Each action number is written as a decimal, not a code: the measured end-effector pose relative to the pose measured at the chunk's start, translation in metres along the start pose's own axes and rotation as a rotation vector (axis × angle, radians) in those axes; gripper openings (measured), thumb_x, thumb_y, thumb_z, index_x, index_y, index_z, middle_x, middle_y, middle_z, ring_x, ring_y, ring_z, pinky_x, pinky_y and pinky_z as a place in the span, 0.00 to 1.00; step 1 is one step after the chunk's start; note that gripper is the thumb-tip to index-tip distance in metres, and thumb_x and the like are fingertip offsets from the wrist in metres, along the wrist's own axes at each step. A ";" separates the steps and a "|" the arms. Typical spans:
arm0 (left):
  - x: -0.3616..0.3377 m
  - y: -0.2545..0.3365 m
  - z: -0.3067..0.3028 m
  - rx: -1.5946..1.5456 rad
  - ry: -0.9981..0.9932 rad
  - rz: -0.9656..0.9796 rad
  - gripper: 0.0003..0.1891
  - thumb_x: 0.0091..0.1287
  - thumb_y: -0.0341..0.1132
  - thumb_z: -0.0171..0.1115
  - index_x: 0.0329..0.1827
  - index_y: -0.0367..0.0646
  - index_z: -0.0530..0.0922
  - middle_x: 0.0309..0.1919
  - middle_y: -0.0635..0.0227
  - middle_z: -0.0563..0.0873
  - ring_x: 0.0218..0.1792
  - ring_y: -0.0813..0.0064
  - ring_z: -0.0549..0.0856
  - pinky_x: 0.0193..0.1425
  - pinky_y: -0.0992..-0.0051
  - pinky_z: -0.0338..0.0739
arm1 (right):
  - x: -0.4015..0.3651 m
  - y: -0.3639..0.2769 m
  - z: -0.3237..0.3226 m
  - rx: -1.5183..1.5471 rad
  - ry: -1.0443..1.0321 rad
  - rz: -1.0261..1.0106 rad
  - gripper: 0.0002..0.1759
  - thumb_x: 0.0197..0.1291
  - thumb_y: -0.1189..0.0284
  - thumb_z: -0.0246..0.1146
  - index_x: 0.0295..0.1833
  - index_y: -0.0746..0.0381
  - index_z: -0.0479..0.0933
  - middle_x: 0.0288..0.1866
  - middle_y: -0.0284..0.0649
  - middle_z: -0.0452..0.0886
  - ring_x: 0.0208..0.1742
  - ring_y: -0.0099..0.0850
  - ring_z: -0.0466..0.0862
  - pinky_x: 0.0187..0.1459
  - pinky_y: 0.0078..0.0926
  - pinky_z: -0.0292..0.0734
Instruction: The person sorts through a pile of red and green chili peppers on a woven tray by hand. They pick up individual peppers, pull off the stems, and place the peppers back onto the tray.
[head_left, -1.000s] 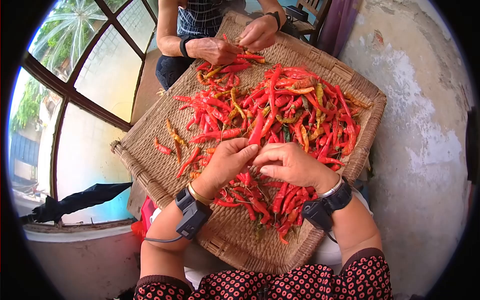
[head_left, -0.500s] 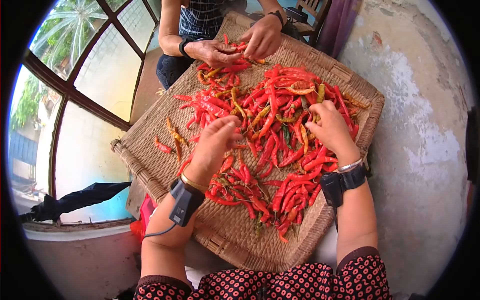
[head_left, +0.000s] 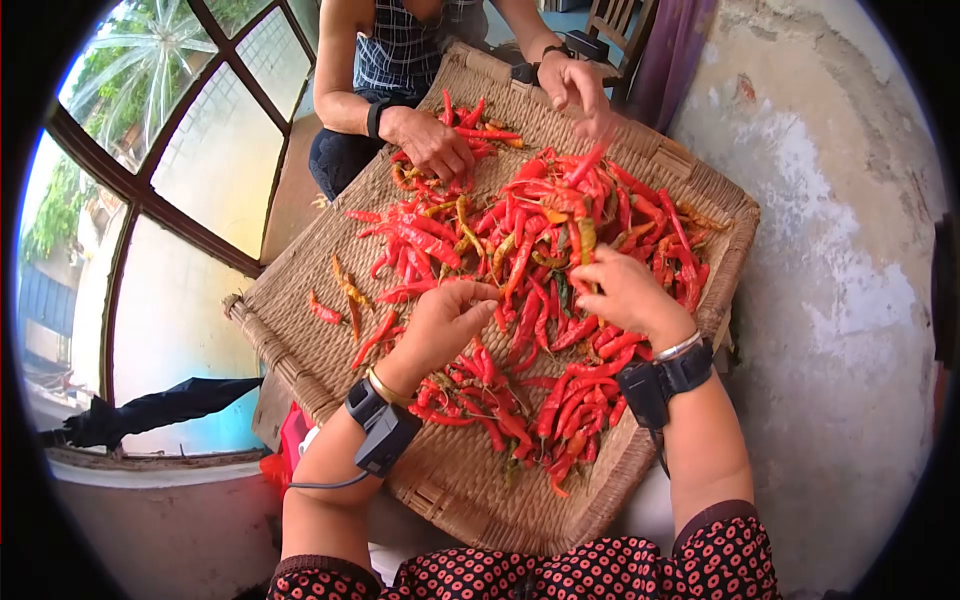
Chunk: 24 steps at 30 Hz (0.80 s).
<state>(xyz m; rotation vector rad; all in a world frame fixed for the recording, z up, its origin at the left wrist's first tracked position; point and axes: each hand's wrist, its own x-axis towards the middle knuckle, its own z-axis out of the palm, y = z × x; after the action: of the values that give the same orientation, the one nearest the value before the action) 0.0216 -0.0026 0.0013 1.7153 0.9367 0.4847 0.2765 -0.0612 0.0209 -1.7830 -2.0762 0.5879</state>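
Red chili peppers (head_left: 520, 225) lie heaped on a woven bamboo tray (head_left: 300, 290). My right hand (head_left: 630, 295) is over the heap, its fingers closed on a yellowish-green chili pepper (head_left: 587, 240) that points up and away from me. To the left, my left hand (head_left: 440, 325) has its thumb and forefinger brought together at the near side of the heap; whether anything is between them is hidden. Below both hands lie two smaller groups of red chilies, a left one (head_left: 470, 395) and a right one (head_left: 575, 410).
Across the tray, another person's hand (head_left: 435, 145) rests on a small group of chilies, and their other hand (head_left: 580, 90) is blurred over the far edge. A few yellowish chilies (head_left: 350, 285) lie apart at left. A wall (head_left: 820, 250) stands at right, a folded black umbrella (head_left: 170, 405) at left.
My right hand has moved left and toward me with a yellowish-green chili. My left hand has shifted slightly right and lower. The other person's hands have separated.
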 end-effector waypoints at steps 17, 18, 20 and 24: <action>-0.017 0.031 0.018 0.146 -0.199 0.367 0.19 0.54 0.35 0.68 0.48 0.39 0.76 0.32 0.62 0.81 0.31 0.72 0.81 0.37 0.74 0.75 | -0.011 -0.068 0.017 0.324 0.165 -0.280 0.20 0.57 0.76 0.55 0.57 0.58 0.70 0.30 0.48 0.81 0.25 0.39 0.82 0.28 0.34 0.77; -0.016 0.027 0.018 0.128 -0.264 0.375 0.21 0.56 0.35 0.67 0.51 0.40 0.74 0.34 0.63 0.81 0.35 0.75 0.81 0.40 0.74 0.75 | -0.013 -0.073 0.009 0.530 -0.003 -0.172 0.18 0.58 0.76 0.53 0.56 0.60 0.70 0.30 0.45 0.81 0.24 0.34 0.81 0.28 0.30 0.77; -0.017 0.024 0.017 0.010 -0.348 0.196 0.19 0.57 0.35 0.67 0.50 0.40 0.74 0.36 0.64 0.80 0.36 0.77 0.80 0.41 0.74 0.75 | -0.015 -0.078 0.000 0.808 -0.216 -0.036 0.14 0.63 0.79 0.48 0.52 0.64 0.73 0.30 0.34 0.78 0.23 0.15 0.75 0.29 0.15 0.73; -0.017 0.020 0.024 -0.447 -0.337 0.013 0.09 0.61 0.33 0.63 0.41 0.41 0.75 0.38 0.70 0.77 0.36 0.84 0.77 0.40 0.77 0.73 | -0.012 -0.067 0.010 0.988 -0.194 -0.134 0.13 0.63 0.80 0.47 0.51 0.65 0.73 0.33 0.36 0.79 0.23 0.17 0.76 0.29 0.15 0.73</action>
<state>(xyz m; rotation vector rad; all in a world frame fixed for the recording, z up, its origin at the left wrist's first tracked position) 0.0356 -0.0325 0.0142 1.3409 0.5260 0.3640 0.2164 -0.0822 0.0477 -1.0208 -1.5160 1.4584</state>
